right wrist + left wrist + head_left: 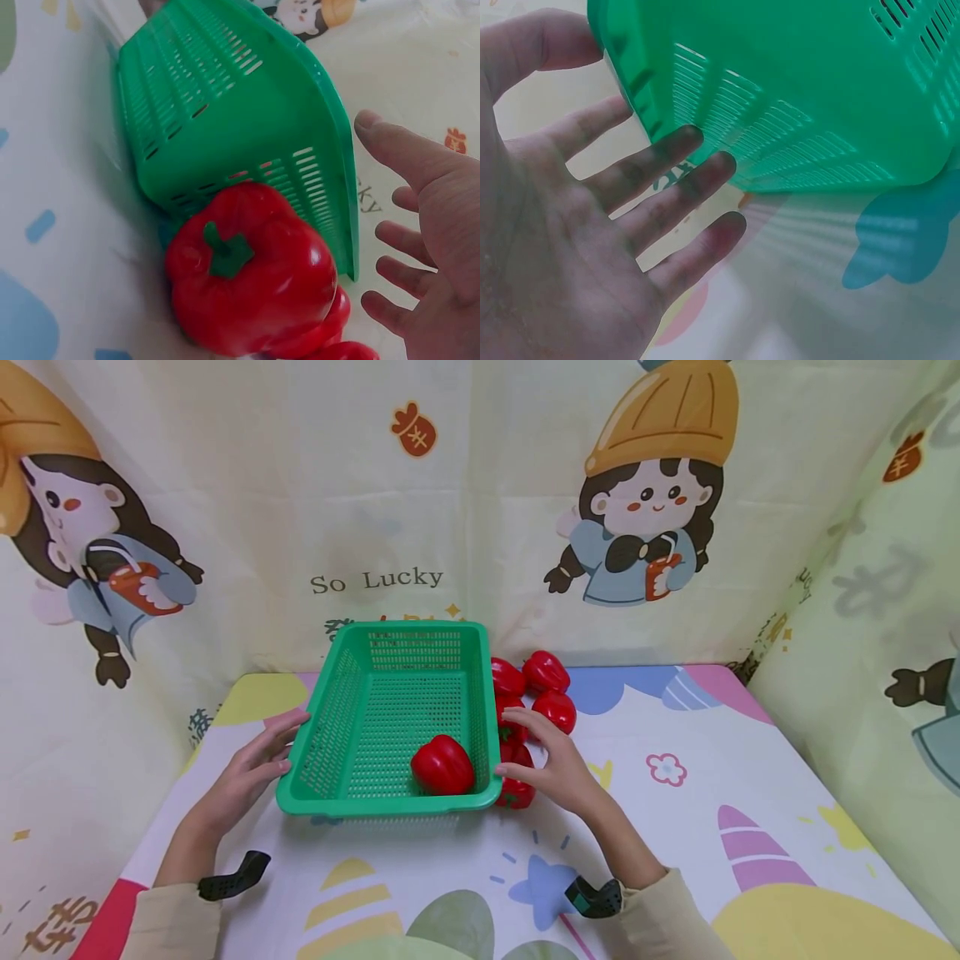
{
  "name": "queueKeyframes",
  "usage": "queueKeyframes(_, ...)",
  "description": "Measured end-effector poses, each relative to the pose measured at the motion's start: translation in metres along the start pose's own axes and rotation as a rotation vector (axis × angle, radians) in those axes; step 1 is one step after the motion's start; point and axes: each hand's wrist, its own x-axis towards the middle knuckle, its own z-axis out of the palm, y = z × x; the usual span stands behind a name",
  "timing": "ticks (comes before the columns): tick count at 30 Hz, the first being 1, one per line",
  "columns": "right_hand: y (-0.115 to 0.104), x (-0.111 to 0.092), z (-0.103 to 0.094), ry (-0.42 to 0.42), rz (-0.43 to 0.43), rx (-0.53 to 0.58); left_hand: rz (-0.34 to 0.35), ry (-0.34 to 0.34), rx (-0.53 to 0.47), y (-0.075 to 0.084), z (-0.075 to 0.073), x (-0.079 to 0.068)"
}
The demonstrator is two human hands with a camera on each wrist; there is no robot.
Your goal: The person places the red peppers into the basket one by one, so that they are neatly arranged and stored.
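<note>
A green plastic basket (390,805) with slotted walls sits on the table, and one red bell pepper (442,766) lies inside near its front right corner. My left hand (243,777) is at the basket's left side, thumb and index fingertips at the rim, the other fingers extended below it in the left wrist view. On the opposite side, my right hand (558,768) has its thumb tip at the right rim with the fingers spread. Several more red bell peppers (553,712) lie against and beside the right wall; one with a green stem (251,270) shows beneath my right hand.
A patterned cloth covers the table (637,827). Printed fabric walls (510,527) stand behind it and at both sides, the back one close behind the basket. Black wrist straps (234,878) are on both wrists.
</note>
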Motion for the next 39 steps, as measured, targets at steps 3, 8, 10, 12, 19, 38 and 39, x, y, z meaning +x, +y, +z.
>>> queueKeyframes(3,0.003,-0.003,-0.001,0.003,0.004,-0.007,0.011,-0.002,-0.003,-0.001,0.0,0.0)
queueKeyframes(8,0.005,-0.006,-0.004,0.001,0.011,-0.011,0.03,-0.01,-0.016,-0.001,0.0,0.0)
queueKeyframes(10,0.005,-0.006,-0.007,0.0,0.017,-0.015,0.034,-0.014,-0.022,-0.002,0.0,0.0)
queueKeyframes(12,0.006,-0.006,-0.009,0.004,0.018,-0.019,0.033,-0.015,-0.029,-0.002,0.001,0.0)
queueKeyframes(19,0.007,-0.004,-0.012,0.02,0.025,-0.013,0.031,-0.015,-0.044,-0.002,0.001,0.0)
queueKeyframes(38,0.012,-0.005,-0.012,-0.024,0.072,-0.016,-0.01,0.001,-0.023,-0.003,0.001,-0.001)
queueKeyframes(39,0.012,-0.005,-0.012,-0.027,0.074,-0.014,-0.013,0.002,-0.022,-0.002,0.001,-0.001)
